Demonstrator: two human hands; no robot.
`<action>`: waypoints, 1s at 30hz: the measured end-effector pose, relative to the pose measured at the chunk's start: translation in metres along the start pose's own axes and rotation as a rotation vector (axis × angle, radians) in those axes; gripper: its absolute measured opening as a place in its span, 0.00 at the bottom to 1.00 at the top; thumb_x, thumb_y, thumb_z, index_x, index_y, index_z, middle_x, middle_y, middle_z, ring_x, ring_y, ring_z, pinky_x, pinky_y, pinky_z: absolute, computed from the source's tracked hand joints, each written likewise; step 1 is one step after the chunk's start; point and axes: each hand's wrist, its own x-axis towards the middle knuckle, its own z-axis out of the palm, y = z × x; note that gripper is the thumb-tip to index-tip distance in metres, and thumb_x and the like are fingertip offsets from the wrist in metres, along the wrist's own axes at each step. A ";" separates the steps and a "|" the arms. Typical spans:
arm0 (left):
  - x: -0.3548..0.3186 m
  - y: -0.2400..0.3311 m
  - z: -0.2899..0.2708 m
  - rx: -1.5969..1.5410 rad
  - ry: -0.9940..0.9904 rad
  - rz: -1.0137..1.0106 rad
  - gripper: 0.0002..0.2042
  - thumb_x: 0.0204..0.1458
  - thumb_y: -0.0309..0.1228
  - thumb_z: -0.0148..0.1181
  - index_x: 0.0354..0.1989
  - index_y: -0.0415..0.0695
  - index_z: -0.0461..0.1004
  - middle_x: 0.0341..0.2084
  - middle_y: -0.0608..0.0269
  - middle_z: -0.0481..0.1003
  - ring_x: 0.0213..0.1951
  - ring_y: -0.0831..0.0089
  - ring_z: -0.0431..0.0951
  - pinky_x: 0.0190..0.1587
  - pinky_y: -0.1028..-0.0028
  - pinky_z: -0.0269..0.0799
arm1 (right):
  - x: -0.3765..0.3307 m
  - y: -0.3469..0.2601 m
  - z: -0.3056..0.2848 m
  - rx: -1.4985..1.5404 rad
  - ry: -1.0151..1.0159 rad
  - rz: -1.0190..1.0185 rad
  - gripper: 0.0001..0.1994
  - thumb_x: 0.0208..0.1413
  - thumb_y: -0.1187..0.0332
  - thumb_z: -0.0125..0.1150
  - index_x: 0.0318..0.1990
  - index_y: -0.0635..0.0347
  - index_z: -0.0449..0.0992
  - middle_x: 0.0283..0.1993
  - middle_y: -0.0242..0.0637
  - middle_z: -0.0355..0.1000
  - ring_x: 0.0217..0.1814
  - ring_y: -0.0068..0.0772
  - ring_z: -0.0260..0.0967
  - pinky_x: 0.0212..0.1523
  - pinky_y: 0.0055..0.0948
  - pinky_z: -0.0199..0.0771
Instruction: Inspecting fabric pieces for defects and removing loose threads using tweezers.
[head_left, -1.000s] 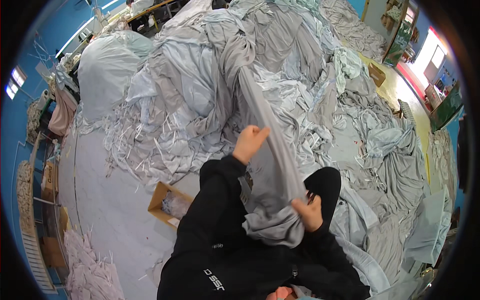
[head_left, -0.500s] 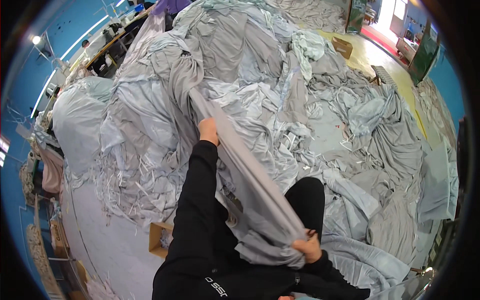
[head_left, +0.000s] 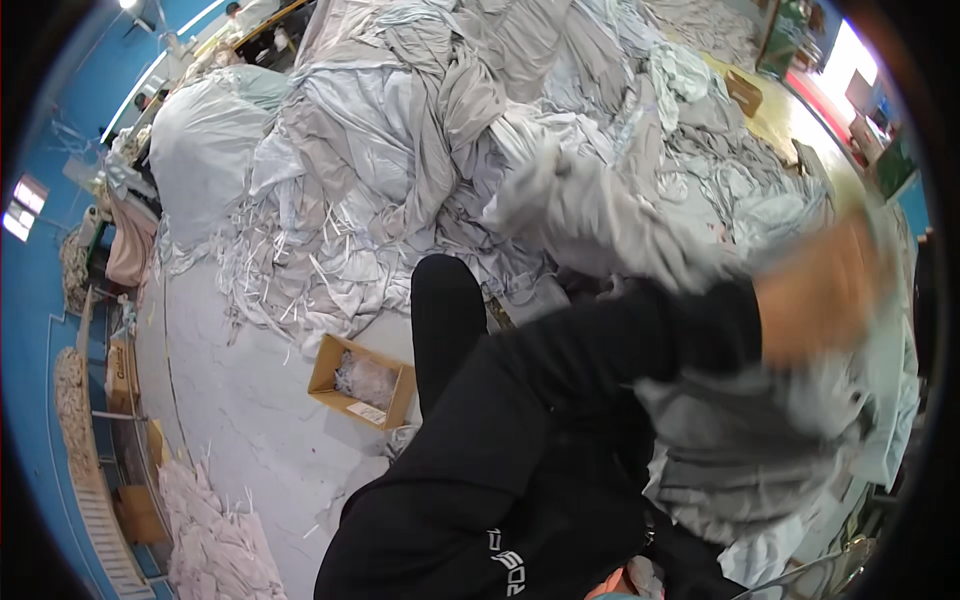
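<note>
My left arm reaches across my body to the right, and my left hand [head_left: 815, 295] is smeared by motion at the right side. Its fingers cannot be made out. A long grey piece of fabric [head_left: 595, 215], blurred as well, stretches from the heap toward that hand and passes behind my sleeve. More folds of grey fabric hang in a bunch below the hand. My right hand is hidden; only part of a black sleeve shows low down near the fabric. My bent knee, in black trousers, stands left of the arm.
A large heap of grey and pale blue fabric [head_left: 390, 130] fills the far side. On the floor to the left stands an open cardboard box [head_left: 325, 370] with a clear plastic bag inside. A big stuffed sack [head_left: 205, 150] leans at the far left, and pinkish cloth [head_left: 220, 540] lies nearer.
My left hand has swung from the middle far right, and the grey fabric has moved with it. My right hand has gone out of sight. The view has shifted left.
</note>
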 end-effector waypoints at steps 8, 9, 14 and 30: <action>-0.077 -0.307 -0.197 0.724 -0.112 -0.384 0.16 0.30 0.22 0.59 0.33 0.39 0.74 0.27 0.48 0.74 0.33 0.47 0.76 0.36 0.59 0.73 | -0.068 -0.315 0.094 0.234 -0.339 -1.006 0.22 0.47 0.66 0.63 0.46 0.75 0.71 0.40 0.37 0.72 0.42 0.26 0.69 0.46 0.23 0.67; -0.074 -0.325 -0.225 0.892 -0.055 -0.224 0.06 0.32 0.24 0.55 0.22 0.37 0.72 0.19 0.52 0.72 0.26 0.49 0.74 0.30 0.57 0.69 | -0.067 -0.351 0.106 0.175 -0.461 -0.995 0.20 0.47 0.64 0.65 0.43 0.70 0.72 0.35 0.31 0.71 0.37 0.19 0.65 0.40 0.22 0.66; -0.196 -0.338 -0.371 1.039 -0.199 -0.557 0.12 0.38 0.33 0.64 0.31 0.41 0.77 0.27 0.52 0.76 0.33 0.51 0.77 0.36 0.59 0.72 | -0.041 -0.392 0.135 0.303 -0.699 -0.945 0.12 0.48 0.62 0.69 0.31 0.59 0.75 0.28 0.20 0.65 0.30 0.12 0.58 0.30 0.16 0.56; -0.198 -0.039 -0.038 -0.978 -0.377 -0.930 0.38 0.38 0.35 0.72 0.59 0.37 0.60 0.53 0.50 0.64 0.55 0.57 0.66 0.57 0.63 0.62 | -0.090 -0.412 0.210 1.063 -0.372 -0.409 0.09 0.48 0.69 0.70 0.34 0.60 0.75 0.24 0.19 0.62 0.25 0.09 0.56 0.27 0.13 0.54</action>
